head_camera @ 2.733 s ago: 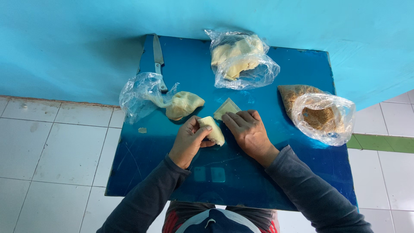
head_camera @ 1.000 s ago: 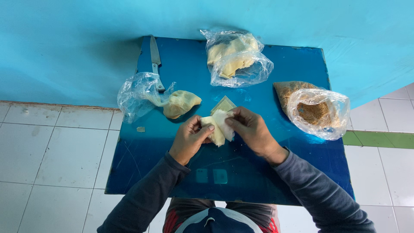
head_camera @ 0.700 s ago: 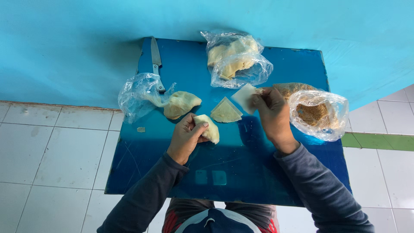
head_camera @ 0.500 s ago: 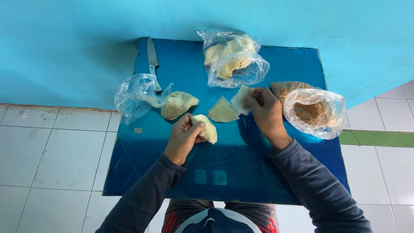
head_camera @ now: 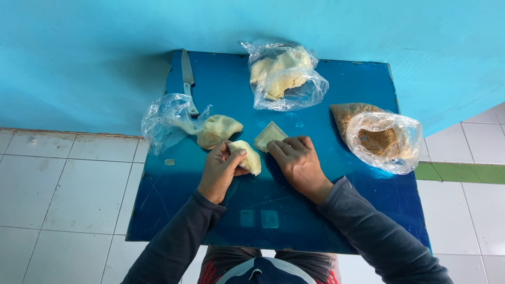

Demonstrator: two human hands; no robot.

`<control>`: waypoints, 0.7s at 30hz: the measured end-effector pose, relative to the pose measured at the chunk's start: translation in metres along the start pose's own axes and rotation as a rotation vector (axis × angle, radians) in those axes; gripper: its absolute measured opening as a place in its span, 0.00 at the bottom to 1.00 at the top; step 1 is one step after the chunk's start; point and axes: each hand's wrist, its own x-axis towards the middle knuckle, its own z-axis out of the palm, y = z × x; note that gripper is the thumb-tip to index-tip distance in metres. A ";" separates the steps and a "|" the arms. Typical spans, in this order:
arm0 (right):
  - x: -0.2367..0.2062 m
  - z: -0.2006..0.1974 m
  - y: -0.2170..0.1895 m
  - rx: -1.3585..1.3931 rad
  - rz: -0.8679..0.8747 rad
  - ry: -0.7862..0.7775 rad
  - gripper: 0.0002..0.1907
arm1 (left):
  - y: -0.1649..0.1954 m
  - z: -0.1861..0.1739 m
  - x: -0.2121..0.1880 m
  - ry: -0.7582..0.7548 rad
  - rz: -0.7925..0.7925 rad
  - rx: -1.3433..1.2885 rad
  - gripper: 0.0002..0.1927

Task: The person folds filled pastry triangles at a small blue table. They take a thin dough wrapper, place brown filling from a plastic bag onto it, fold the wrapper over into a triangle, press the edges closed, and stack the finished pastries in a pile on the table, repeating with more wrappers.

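Dough piece [head_camera: 247, 156] is pinched between the curled fingers of the left hand [head_camera: 220, 169] above the blue table [head_camera: 336, 210], steadied for shaping, while the right hand [head_camera: 298, 160], fingers pressed together, rests beside a flat triangular piece [head_camera: 268, 136].

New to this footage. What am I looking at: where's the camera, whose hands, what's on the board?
There is no machine here: a person works with two bare hands, filmed by one camera worn on the head, looking down.

The left hand holds a pale lump of dough. The right hand rests flat on the blue board, its fingertips beside a flat dough triangle.

Also on the board: another dough lump at the mouth of a crumpled clear bag, a knife near the far edge, a clear bag of dough pieces, and a bag of brown crumbs.
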 end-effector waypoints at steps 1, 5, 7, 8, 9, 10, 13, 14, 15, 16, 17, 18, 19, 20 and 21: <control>0.000 -0.001 -0.001 -0.018 -0.012 -0.006 0.16 | 0.000 0.000 0.000 0.003 -0.004 0.005 0.09; 0.000 -0.002 -0.003 -0.044 -0.031 -0.035 0.16 | 0.000 0.001 0.000 -0.001 -0.005 -0.021 0.09; -0.002 0.000 -0.004 -0.056 -0.036 -0.048 0.16 | 0.000 0.001 0.001 -0.002 -0.007 -0.016 0.09; -0.003 0.002 -0.004 -0.063 -0.039 -0.054 0.16 | 0.000 0.001 0.001 -0.003 -0.007 -0.014 0.09; -0.004 0.003 -0.004 -0.072 -0.042 -0.058 0.16 | 0.000 0.001 0.001 -0.005 -0.008 -0.019 0.10; -0.004 0.004 -0.005 -0.082 -0.045 -0.061 0.16 | 0.001 0.001 0.002 -0.007 -0.008 -0.023 0.10; -0.005 0.006 -0.006 -0.093 -0.058 -0.063 0.16 | 0.001 0.000 0.001 0.005 -0.033 -0.007 0.10; -0.005 0.006 -0.006 -0.095 -0.062 -0.062 0.16 | 0.002 0.000 0.002 0.012 -0.045 0.003 0.10; -0.005 0.005 -0.006 -0.083 -0.059 -0.064 0.16 | 0.002 0.001 0.001 0.006 -0.035 -0.011 0.10; -0.005 0.004 -0.007 -0.071 -0.057 -0.064 0.16 | 0.003 0.001 -0.001 0.000 -0.023 -0.026 0.10; -0.004 0.003 -0.008 -0.062 -0.055 -0.061 0.16 | 0.003 0.001 -0.001 -0.007 -0.009 -0.039 0.10; -0.003 0.003 -0.008 -0.061 -0.060 -0.055 0.16 | 0.004 0.001 -0.001 -0.008 -0.007 -0.045 0.10; -0.003 0.002 -0.009 -0.058 -0.064 -0.051 0.16 | 0.005 0.002 -0.001 -0.009 -0.008 -0.051 0.10; -0.002 0.001 -0.010 -0.055 -0.066 -0.047 0.16 | 0.006 0.002 -0.001 -0.010 -0.010 -0.056 0.10; -0.001 0.000 -0.010 -0.038 -0.068 -0.039 0.15 | 0.006 0.002 -0.002 -0.020 -0.004 -0.060 0.10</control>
